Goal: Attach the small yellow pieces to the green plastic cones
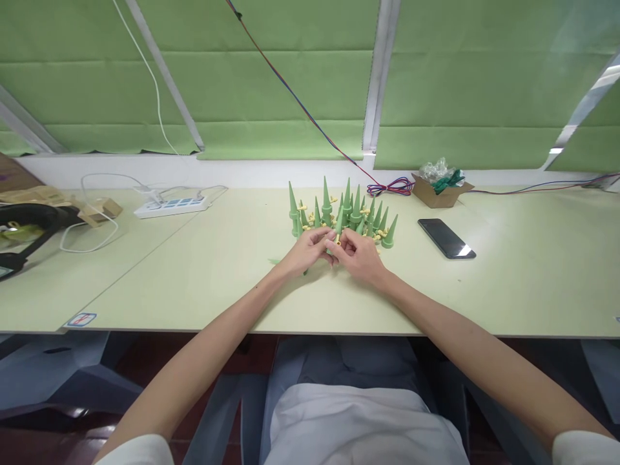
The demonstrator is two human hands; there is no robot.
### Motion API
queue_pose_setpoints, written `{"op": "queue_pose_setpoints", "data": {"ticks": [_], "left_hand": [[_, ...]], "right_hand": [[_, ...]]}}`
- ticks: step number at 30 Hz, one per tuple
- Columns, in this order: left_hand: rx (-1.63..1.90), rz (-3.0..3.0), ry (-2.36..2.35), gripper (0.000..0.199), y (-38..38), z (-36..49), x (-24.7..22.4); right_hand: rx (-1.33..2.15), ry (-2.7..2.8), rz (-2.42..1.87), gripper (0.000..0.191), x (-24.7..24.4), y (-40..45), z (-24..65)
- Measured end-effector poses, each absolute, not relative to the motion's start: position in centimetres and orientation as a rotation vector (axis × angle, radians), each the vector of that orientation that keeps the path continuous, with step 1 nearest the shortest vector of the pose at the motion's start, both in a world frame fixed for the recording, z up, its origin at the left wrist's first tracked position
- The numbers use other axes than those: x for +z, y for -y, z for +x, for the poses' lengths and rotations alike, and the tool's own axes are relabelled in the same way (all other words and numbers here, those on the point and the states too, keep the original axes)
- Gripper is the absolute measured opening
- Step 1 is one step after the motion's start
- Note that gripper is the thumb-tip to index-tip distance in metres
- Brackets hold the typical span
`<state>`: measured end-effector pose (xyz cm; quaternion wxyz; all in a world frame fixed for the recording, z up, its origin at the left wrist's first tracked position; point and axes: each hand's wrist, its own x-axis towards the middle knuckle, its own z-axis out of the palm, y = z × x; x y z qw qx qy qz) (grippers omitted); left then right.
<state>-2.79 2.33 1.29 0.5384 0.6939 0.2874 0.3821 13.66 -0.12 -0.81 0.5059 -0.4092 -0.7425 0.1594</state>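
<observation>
Several green cones with round bases stand close together on the pale table, small yellow pieces among them. Just in front of this group my two hands meet. My left hand is closed, its thumb and fingers pinched at a green cone that points up and away. My right hand is closed around a small yellow piece against the lower part of that cone. Fingers cover the cone's base. Under my left wrist another green piece lies on the table, partly hidden.
A black phone lies to the right, below a small cardboard box holding plastic and green material. Coiled wires are behind the cones. At left are a power strip and a black object.
</observation>
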Motion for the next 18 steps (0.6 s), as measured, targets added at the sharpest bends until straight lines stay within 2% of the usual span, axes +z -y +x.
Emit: {"op": "queue_pose_setpoints", "data": {"ticks": [6, 11, 18], "left_hand": [[1.032, 1.786, -0.909, 0.046, -1.9, -3.1, 2.2], [1.161, 2.073, -1.149, 0.04, -1.9, -3.7, 2.5], [0.916, 2.31, -1.387, 0.026, -2.6, -4.5, 2.2]], "right_hand": [[0.335, 1.769, -1.027, 0.042, -0.7, 0.0, 14.1], [0.283, 1.784, -1.102, 0.037, -0.7, -0.3, 14.1], [0.28, 1.797, -1.179, 0.024, -1.1, -0.7, 14.2]]}}
